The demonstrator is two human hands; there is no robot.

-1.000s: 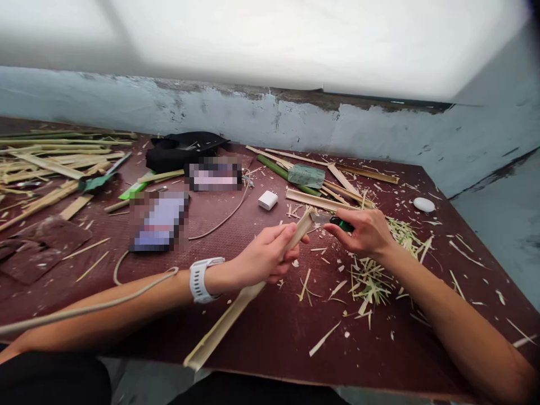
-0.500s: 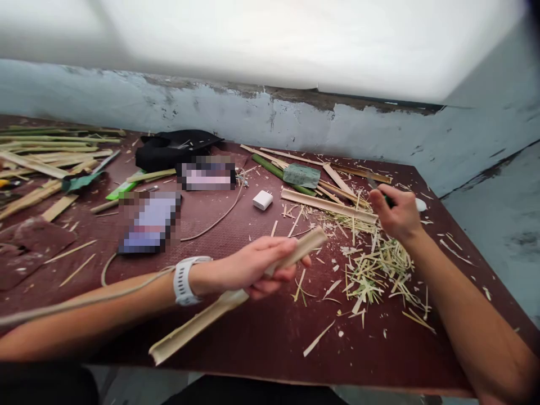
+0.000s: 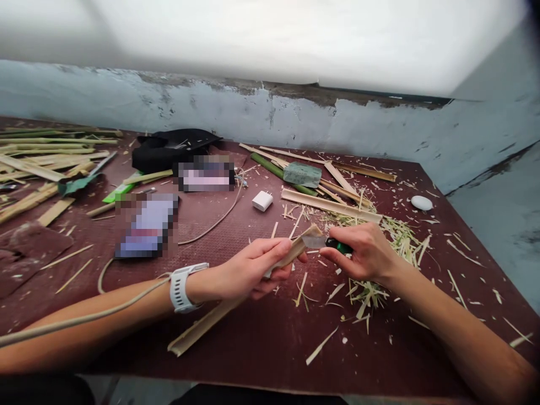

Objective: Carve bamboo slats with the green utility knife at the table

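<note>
My left hand point(image 3: 264, 264) is closed around a split bamboo strip point(image 3: 206, 326), a pale trough-shaped piece that slants from the lower left up to the right. A white watch point(image 3: 181, 288) is on that wrist. In my right hand point(image 3: 365, 253) is a knife point(image 3: 314, 242) with a dark green handle, the fingers wrapped round it. Its blade lies against the strip's upper right end, just beyond my left fingers. Below and behind my right hand, a heap of bamboo shavings point(image 3: 405, 233) covers part of the table.
On the reddish-brown table point(image 3: 253, 354) lie two phones point(image 3: 147, 225), a cable point(image 3: 219, 222), a white charger plug point(image 3: 262, 201) and a white oval object point(image 3: 422, 203). Bamboo strips point(image 3: 42, 163) pile up at left. A black cloth item point(image 3: 172, 147) rests near the wall point(image 3: 236, 107).
My right hand has swung left and nearer with the knife, bringing the blade onto the strip's end. The white oval object is now uncovered. The strip's lower end has shifted slightly right.
</note>
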